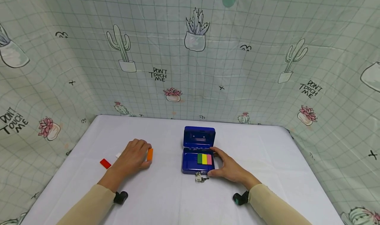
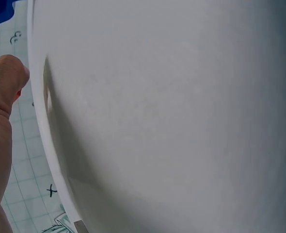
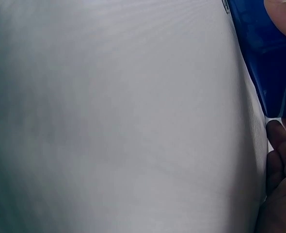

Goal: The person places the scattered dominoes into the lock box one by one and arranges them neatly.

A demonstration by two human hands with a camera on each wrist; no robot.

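Note:
My left hand (image 1: pixel 132 157) grips an orange block (image 1: pixel 149 154) at the left of the table, thumb on the near side and fingers over the far side. On the right, my right hand (image 1: pixel 231 167) holds the right side of a blue cash box (image 1: pixel 190 165), its thumb at the front corner and fingers farther back. The box's lid (image 1: pixel 199 137) stands raised at the back. Inside lie a green block (image 1: pixel 200 158), a yellow block (image 1: pixel 204 159) and a pink block (image 1: pixel 209 159), side by side. In the right wrist view, the box wall (image 3: pixel 264 53) lies between thumb and fingers.
A red block (image 1: pixel 105 163) lies left of my left hand, and a small white piece (image 1: pixel 118 155) is partly hidden behind it. Silvery metal lock parts with a key (image 1: pixel 201 177) sit before the box. The white table (image 1: pixel 166 198) meets a printed cloth backdrop (image 1: pixel 148 96).

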